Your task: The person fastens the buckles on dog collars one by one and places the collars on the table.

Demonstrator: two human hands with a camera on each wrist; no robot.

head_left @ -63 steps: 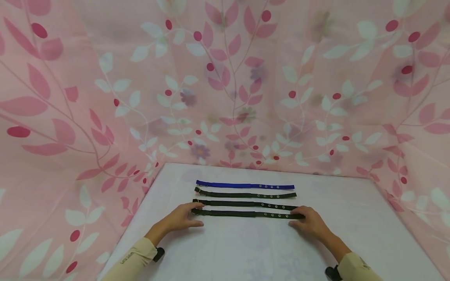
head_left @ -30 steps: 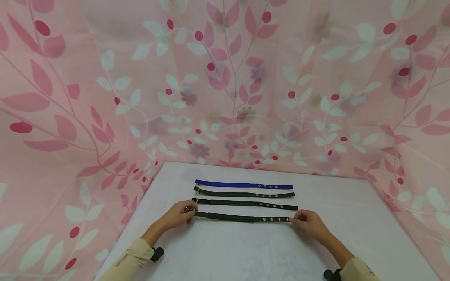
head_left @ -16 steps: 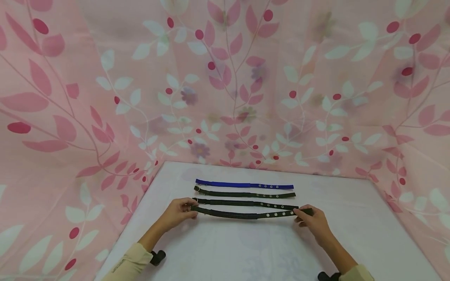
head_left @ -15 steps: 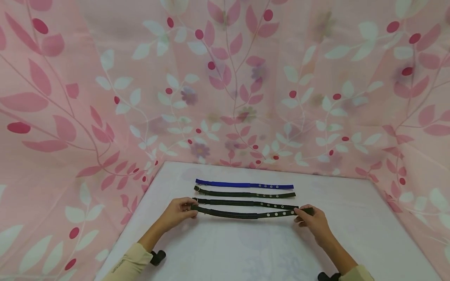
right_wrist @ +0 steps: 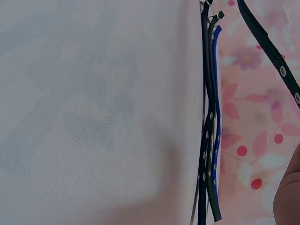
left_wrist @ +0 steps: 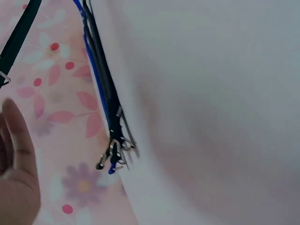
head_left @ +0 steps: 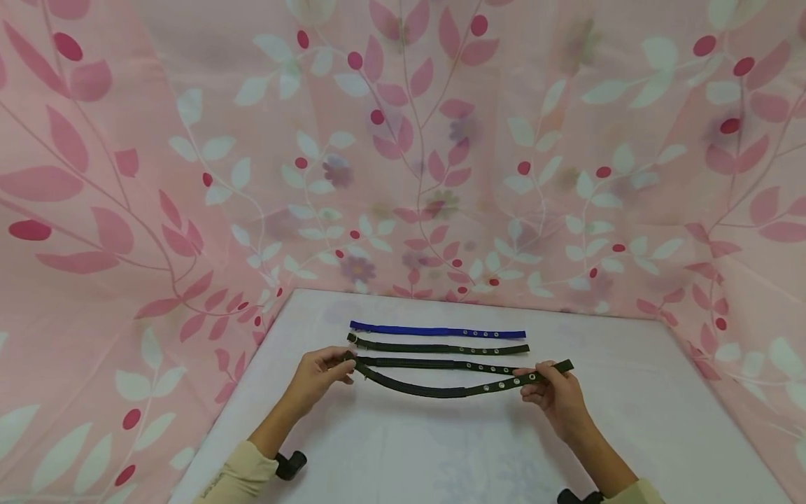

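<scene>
Strap sags, apparently clear of the table, between left hand and right hand, both pinching it near its ends; three more straps lie behind.

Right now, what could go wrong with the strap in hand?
1. The held strap sags between the left hand and right hand; if either grip slips, it might fall across the nearest lying strap.
2. In the head view, the right hand hides that lying strap's eyelet end; lowering it there could nudge the strap out of line.
</scene>
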